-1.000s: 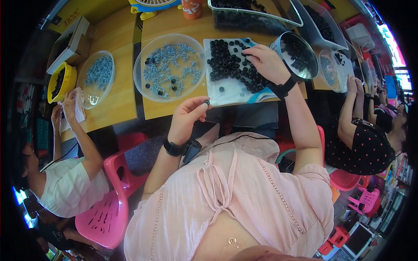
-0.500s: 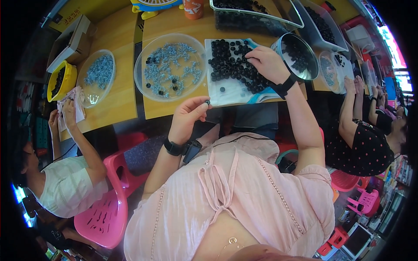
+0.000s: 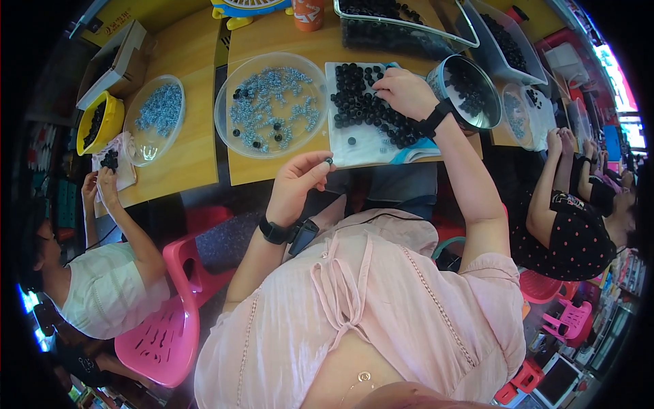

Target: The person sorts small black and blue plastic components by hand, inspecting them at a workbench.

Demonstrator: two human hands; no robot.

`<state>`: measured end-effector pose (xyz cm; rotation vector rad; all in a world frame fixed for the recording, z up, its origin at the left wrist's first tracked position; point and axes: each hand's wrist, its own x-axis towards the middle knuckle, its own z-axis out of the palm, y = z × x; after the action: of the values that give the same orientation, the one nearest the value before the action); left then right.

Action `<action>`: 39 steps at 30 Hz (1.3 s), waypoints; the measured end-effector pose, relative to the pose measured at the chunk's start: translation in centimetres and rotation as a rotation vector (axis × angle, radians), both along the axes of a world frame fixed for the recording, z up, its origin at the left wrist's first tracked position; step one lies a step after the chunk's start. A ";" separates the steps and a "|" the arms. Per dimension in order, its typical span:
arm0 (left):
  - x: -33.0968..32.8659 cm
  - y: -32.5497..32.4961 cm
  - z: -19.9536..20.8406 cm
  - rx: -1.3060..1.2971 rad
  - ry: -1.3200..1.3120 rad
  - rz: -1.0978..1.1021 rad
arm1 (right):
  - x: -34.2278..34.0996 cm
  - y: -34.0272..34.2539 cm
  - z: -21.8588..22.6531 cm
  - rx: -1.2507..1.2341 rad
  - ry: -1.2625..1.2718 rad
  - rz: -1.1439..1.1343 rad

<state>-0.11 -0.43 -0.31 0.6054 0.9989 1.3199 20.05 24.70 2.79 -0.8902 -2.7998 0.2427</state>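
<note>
Left hand: the left hand (image 3: 300, 185) is raised just off the near edge of the desk (image 3: 204, 146), thumb and forefinger pinched together on one small black ring (image 3: 328, 161); the other fingers curl loosely.
Right hand: the right hand (image 3: 407, 92) lies flat over the pile of black rings (image 3: 364, 109), fingers together and bent down onto the pieces; whether it grips any I cannot tell.
White sheet: the white sheet (image 3: 371, 146) carrying the pile sits at the desk's near edge, right of the middle.
Clear round dish: the clear round dish (image 3: 276, 102) stands just left of the sheet, holding pale blue-grey parts with a few black ones.
Metal bowl: the metal bowl (image 3: 470, 85), with black rings inside, is just beside the right wrist.
Neighbours: a person in white (image 3: 102, 286) sits at the left end of the desk, another in a dotted black top (image 3: 572, 238) at the right.
</note>
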 end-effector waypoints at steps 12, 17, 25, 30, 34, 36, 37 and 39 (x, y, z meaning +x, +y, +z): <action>-0.1 1.2 1.7 0.067 0.039 0.045 | -0.6 -1.4 1.2 -0.105 0.091 -0.009; 0.2 1.5 2.6 0.129 0.114 0.099 | -0.8 -6.0 3.4 -0.899 0.611 -0.099; 1.3 1.3 4.8 0.260 0.210 0.157 | -1.4 -13.3 5.6 -0.905 0.805 0.051; 1.5 1.0 6.3 0.371 0.319 0.174 | -1.4 -14.1 5.4 -0.725 0.935 0.163; 1.2 1.1 6.3 0.481 0.415 0.146 | -1.2 -14.2 5.9 -0.650 0.909 0.199; 1.1 0.9 6.3 0.455 0.392 0.120 | -1.2 -14.1 6.1 -0.563 0.888 0.240; 1.0 0.9 6.4 0.429 0.369 0.092 | -1.3 -14.1 6.1 -0.563 0.887 0.241; 1.0 0.8 6.4 0.415 0.356 0.078 | -1.2 -14.0 6.1 -0.517 0.881 0.271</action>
<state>0.86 0.42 6.07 1.1575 1.0453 1.5359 18.80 10.69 8.93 -0.3213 -2.0137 1.1221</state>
